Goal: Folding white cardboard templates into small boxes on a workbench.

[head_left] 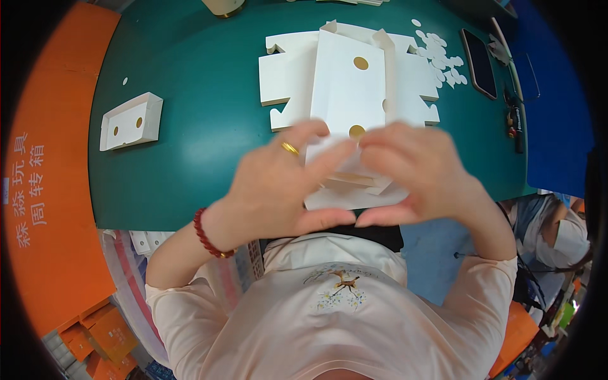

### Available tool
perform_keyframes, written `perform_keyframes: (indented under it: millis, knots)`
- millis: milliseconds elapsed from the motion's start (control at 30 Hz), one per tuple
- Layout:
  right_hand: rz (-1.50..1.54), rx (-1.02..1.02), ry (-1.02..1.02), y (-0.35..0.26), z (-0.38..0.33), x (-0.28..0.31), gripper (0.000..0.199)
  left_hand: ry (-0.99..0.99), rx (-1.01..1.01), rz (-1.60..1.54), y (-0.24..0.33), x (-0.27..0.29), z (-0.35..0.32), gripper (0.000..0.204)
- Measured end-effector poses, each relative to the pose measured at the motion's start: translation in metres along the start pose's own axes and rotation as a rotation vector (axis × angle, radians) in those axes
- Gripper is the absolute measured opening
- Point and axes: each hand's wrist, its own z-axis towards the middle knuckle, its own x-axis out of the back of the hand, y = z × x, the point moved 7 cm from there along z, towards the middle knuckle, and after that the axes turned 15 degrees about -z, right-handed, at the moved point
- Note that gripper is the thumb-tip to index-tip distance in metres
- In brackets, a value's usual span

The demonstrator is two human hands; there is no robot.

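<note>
A long white cardboard box (342, 88), partly folded, lies at the middle of the table with its near end toward me. Round holes in its panel show a tan colour. My left hand (269, 180), with a ring and a red bead bracelet, grips the near end from the left. From the right, my right hand (421, 171) does the same. Fingers curl over the top and both thumbs press at the near flap, their tips almost meeting. The fingers are slightly blurred and hide part of that end. Under the box lies a stack of flat white box blanks (288, 79).
A folded white box (132, 123) with two holes rests at the left of the green table (196, 76). Small white discs (437, 57) are scattered at the far right, beside a phone (479, 63) and a dark marker (519, 132). An orange crate (54, 126) borders the left side.
</note>
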Motion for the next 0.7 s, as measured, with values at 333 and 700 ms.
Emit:
perform_keyframes:
  millis: [333, 700]
  knots:
    - [-0.388, -0.589, 0.198, 0.172, 0.038, -0.043, 0.046, 0.259, 0.02, 0.068, -0.07, 0.036, 0.115, 0.032]
    - [-0.181, -0.591, 0.076, 0.17, 0.053, -0.062, 0.034, 0.094, 0.362, 0.49, -0.099, 0.005, 0.124, 0.031]
